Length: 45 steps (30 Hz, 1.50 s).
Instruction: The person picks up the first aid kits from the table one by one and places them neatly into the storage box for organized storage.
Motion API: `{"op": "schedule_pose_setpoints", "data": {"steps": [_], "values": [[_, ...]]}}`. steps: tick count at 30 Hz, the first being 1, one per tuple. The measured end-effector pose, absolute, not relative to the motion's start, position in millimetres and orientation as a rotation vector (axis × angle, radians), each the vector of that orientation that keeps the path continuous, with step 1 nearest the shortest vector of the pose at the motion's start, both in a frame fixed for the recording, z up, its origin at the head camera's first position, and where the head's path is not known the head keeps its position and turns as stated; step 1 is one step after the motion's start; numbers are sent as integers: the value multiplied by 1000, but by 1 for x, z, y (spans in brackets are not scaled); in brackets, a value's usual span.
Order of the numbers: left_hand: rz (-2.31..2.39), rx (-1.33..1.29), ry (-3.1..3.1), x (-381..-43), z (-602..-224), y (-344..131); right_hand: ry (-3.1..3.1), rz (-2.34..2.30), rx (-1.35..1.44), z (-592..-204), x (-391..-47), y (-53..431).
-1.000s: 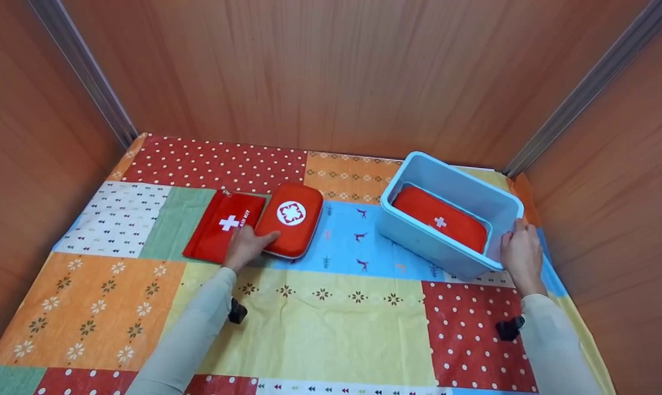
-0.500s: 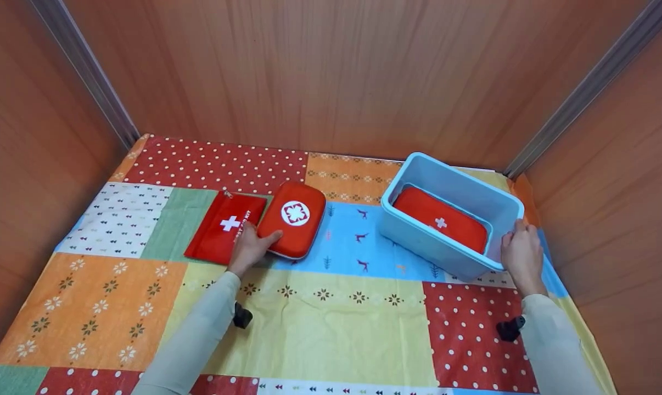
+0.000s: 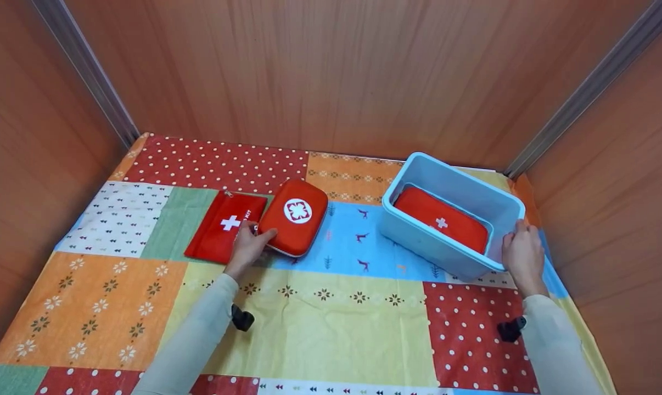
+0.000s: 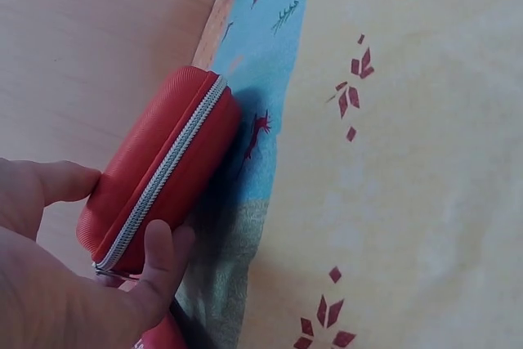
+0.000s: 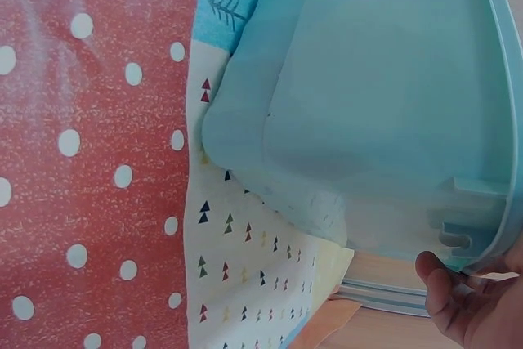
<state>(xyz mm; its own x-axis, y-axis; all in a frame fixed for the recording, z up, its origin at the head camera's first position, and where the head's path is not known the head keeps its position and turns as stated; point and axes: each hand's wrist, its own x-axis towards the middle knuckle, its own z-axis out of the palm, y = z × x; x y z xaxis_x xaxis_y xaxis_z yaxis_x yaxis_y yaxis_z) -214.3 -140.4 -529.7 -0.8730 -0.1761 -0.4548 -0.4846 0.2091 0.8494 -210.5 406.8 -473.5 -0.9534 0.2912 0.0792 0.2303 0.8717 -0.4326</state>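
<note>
My left hand [image 3: 246,244] holds the near left corner of a red zippered first aid case [image 3: 303,235], which bears a round white emblem. In the left wrist view the thumb lies on the upper shell of the case [image 4: 139,169], and other fingers are at its lower side below the zipper. Left of it a flat red first aid pouch [image 3: 213,233] with a white cross lies partly under the hand. My right hand [image 3: 523,255] grips the right end rim of a light blue plastic bin [image 3: 430,241]. Another red case [image 3: 457,227] with a white cross lies inside the bin.
A patchwork-patterned cloth [image 3: 331,329] covers the table. Wood-grain panels [image 3: 320,71] rise at the back and both sides, with metal strips [image 3: 84,66] in the corners. The bin stands near the back right corner.
The left hand has shifted slightly right, and the red zippered case has moved a little right and away from me. The right hand and the bin stay in place.
</note>
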Motion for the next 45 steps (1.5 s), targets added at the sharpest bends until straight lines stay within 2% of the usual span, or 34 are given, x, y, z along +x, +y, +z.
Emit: {"op": "schedule_pose_setpoints", "data": {"steps": [20, 45], "values": [[1856, -729, 2144, -220, -522, -139, -2894, 609, -402, -473, -211, 408], [2172, -634, 2134, -241, -485, -125, -2869, 598, -383, -476, -211, 407]]}}
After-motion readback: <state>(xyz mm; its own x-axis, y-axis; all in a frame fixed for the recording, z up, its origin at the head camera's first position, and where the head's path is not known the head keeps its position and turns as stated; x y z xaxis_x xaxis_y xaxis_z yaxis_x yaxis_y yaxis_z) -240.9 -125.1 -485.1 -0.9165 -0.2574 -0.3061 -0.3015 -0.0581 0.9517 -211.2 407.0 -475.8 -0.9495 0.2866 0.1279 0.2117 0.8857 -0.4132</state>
